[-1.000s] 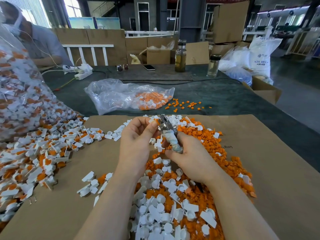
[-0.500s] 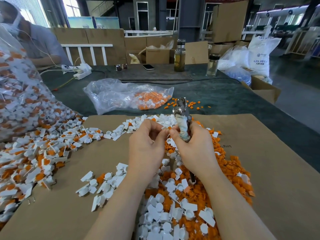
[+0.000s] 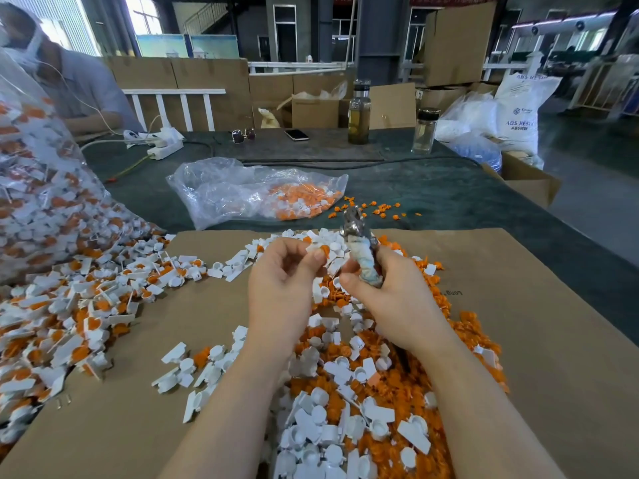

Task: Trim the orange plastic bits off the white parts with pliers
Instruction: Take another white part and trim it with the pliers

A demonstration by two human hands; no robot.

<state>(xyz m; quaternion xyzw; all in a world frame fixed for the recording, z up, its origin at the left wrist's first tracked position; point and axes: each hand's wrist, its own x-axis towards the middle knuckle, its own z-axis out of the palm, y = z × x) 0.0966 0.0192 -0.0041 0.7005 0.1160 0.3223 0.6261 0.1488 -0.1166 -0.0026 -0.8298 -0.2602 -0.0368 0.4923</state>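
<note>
- Left hand [image 3: 281,271] pinches one white part [image 3: 316,249] w/ its orange bit [image 3: 324,250] between thumb and fingertips, held up just above the cardboard sheet [image 3: 518,305] – prob. so the bit faces the tool for the cut.
- Right hand [image 3: 387,292] has fingers curled round the wrapped handle of the pliers [image 3: 359,243], nose pointing up and away from the sheet; tool is just beside the part, not yet on it. Can't tell if the nose is parted.
- Pliers close to the part = short swing to the next cut, I'd guess.
- On the sheet under the hands: heap of cut orange scraps [image 3: 397,385] mixed w/ trimmed white pieces [image 3: 321,426] – dropped straight down.
- Left edge of the sheet: untrimmed pile [image 3: 69,312] spilling from a big clear bag [image 3: 34,188], w/in left-hand reach.
- Beyond the sheet's far edge: smaller bag [image 3: 249,195] w/ orange bits, loose bits on the green table [image 3: 432,188], two bottles [image 3: 359,112], phone [image 3: 296,134], sunglasses [image 3: 243,135], power strip [image 3: 162,146].
- Another person's arm [image 3: 96,122] far left of the sheet.
- Nothing blocks the cut; the heap crowds the wrists.
</note>
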